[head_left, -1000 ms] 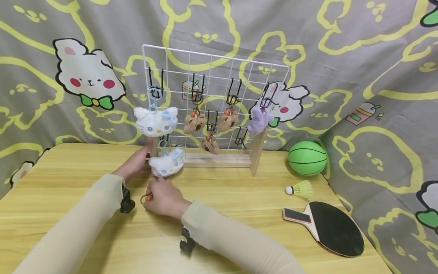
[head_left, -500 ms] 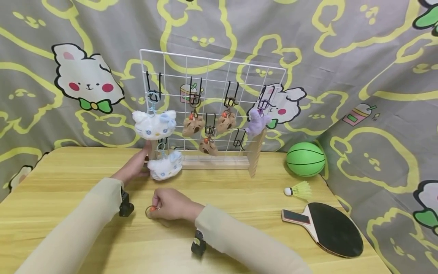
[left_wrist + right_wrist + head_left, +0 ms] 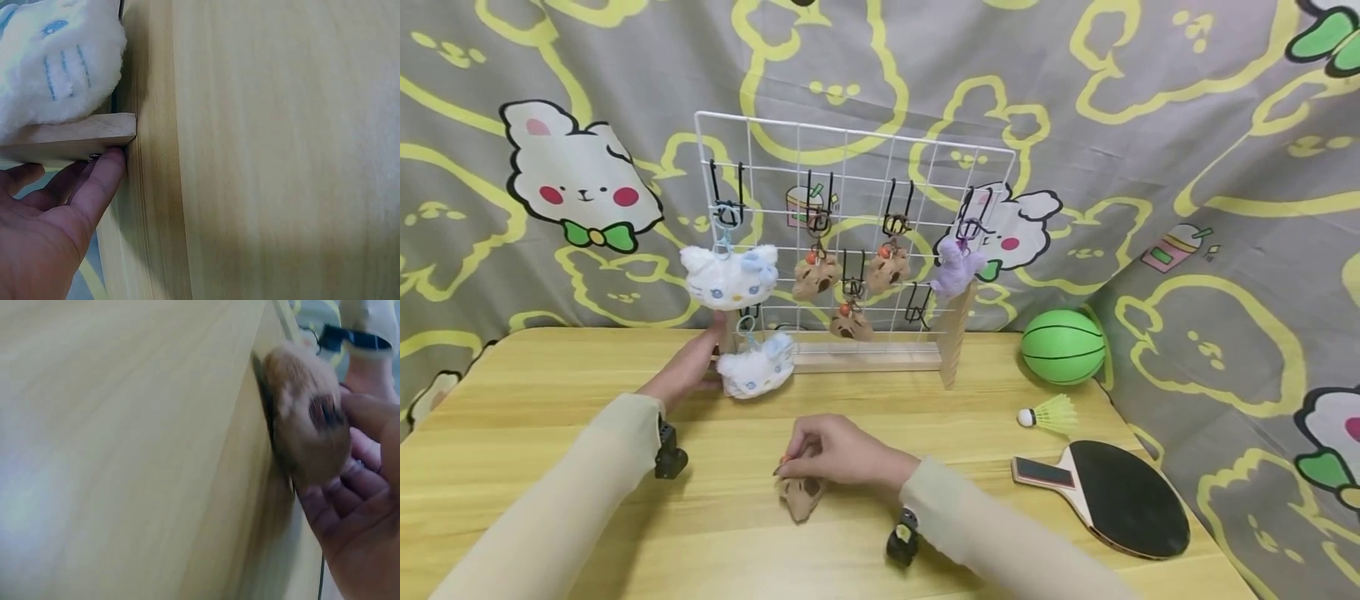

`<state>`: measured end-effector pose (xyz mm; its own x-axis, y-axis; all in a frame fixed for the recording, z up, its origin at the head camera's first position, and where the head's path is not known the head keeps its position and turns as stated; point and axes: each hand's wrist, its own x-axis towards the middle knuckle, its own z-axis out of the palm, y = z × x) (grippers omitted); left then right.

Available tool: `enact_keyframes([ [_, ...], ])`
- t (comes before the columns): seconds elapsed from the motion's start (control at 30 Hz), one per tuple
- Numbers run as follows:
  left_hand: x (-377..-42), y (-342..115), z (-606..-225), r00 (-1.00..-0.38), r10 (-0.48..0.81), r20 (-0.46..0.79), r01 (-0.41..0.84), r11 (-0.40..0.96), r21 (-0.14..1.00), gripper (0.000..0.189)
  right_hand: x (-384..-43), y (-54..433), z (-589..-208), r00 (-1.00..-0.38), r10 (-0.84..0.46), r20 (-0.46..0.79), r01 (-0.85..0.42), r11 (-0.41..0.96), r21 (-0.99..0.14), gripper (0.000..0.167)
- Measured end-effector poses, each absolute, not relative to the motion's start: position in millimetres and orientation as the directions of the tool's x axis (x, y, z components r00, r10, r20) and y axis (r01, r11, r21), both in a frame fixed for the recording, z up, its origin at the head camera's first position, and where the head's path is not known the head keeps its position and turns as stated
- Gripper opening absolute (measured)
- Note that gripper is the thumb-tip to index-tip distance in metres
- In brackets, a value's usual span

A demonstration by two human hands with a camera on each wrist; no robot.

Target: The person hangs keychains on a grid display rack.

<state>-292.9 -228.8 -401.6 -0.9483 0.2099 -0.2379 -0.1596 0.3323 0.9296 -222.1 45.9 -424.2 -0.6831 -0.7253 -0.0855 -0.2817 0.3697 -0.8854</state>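
My right hand pinches a small brown plush keychain near its orange bead, just above the tabletop. The plush looks blurred in the right wrist view, a dark patch on its side. At the white wire grid rack, my left hand touches the left wooden foot with its fingers fairly straight. Beside that hand hangs a white plush cat keychain, below a second white cat keychain. Other brown plush keychains and a purple one hang from black hooks.
A black hook at the rack's lower right bears no keychain. On the table's right side are a green ball, a yellow shuttlecock and a table tennis paddle. A patterned curtain hangs behind.
My right hand has moved right and toward me, away from the lower white cat, carrying the brown plush keychain; its body has come into view. My left hand stays at the rack's foot.
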Motion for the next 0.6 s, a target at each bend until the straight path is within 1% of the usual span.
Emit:
enact_keyframes([
  [0.17,-292.5,-230.6,-401.7,-0.949,0.208,-0.237,-0.157,0.337,0.928,0.103,-223.7,78.2,-431.0,-0.729,-0.680,-0.085,-0.193,0.324,-0.926,0.012],
  [0.43,-293.2,-228.5,-400.4,-0.947,0.205,-0.246,-0.162,0.356,0.920,0.105,-221.2,116.3,-434.4,-0.797,-0.586,-0.150,0.021,0.220,-0.975,0.020],
  [0.5,-292.9,-228.6,-400.5,-0.946,0.202,-0.251,-0.167,0.359,0.918,0.105,-221.0,122.6,-433.2,-0.815,-0.558,-0.157,0.045,0.209,-0.977,0.021],
  [0.6,-293.2,-228.4,-401.0,-0.946,0.205,-0.251,-0.166,0.358,0.919,0.105,-221.2,130.4,-430.5,-0.848,-0.511,-0.140,0.044,0.196,-0.980,0.023],
])
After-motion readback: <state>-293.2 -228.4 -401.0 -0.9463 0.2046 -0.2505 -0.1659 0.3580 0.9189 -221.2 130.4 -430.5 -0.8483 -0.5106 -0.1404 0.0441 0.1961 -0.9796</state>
